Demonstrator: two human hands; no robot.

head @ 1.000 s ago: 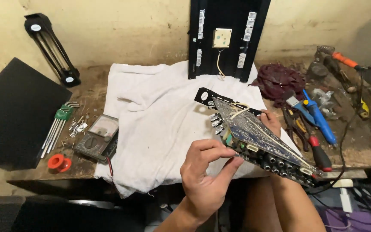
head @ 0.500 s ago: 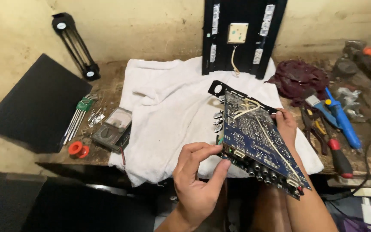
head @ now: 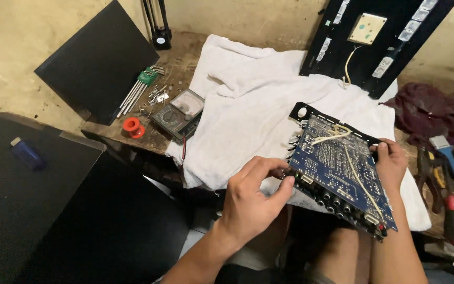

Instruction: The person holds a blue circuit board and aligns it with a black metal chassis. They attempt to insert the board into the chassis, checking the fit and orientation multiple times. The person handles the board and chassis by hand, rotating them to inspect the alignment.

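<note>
While gripped: blue circuit board [head: 337,168], both hands.

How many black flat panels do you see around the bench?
3: one panel leaning on the wall at far left, one lying flat at near left with a blue lighter on it, one propped upright behind the white cloth. Others may be out of frame.

You've got a blue circuit board [head: 337,168] w/ a black metal bracket along its far edge, solder side up, tilted over the white cloth's near edge. Pale wires run across its face; a row of round black jacks lines the near edge. Held at both ends, off the bench.
</note>
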